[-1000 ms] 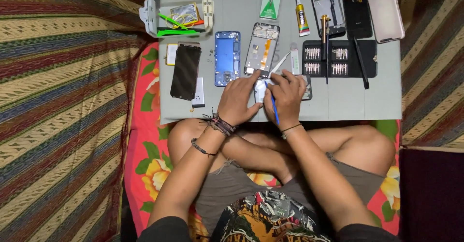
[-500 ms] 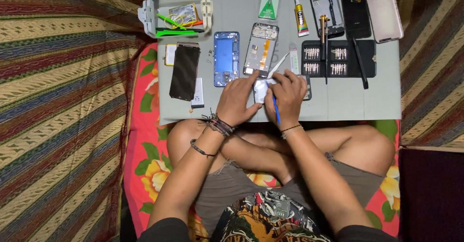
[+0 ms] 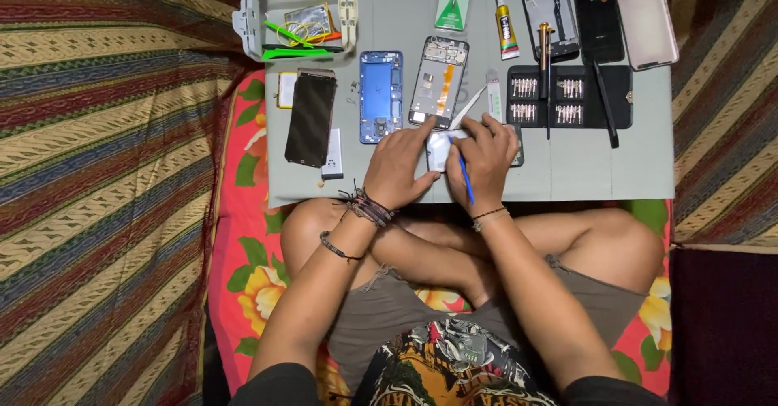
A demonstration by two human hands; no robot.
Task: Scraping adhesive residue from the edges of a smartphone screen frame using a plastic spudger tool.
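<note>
Pale, papery-looking and small, the white part point(image 3: 442, 151) lay flat on the grey table point(image 3: 616, 171) directly under our fingers, pinned from both sides: our left hand point(image 3: 403, 165) pressed on it from its left edge with the fingers spread and laid down flat, gripping nothing that we could see, while our right hand point(image 3: 486, 151) covered its right edge with the fingers curled shut around a thin blue tool point(image 3: 465, 177). That tool ran steeply, its upper end hidden under our right fingers at the part and its lower end sticking back toward our body past the table's near edge. The part sat between the two hands, so neither was clearly the nearer; both touched it, and most of it was hidden, so we could not tell its long axis for certain. Just beyond our fingertips, up and slightly left, lay the opened phone frame with the orange strip point(image 3: 438, 82), its long axis pointing away from us, and beside that, farther left, the blue phone frame point(image 3: 381, 96). A pair of white tweezers point(image 3: 468, 107) slanted down toward the gap between our hands, its tip close to our right fingers. To the right of our right hand, apart from it, sat the black screwdriver bit case point(image 3: 567, 96). Well off to the left of our left hand lay the dark phone screen point(image 3: 309, 119), and beyond it the clear plastic box point(image 3: 297, 22) with green tools.
</note>
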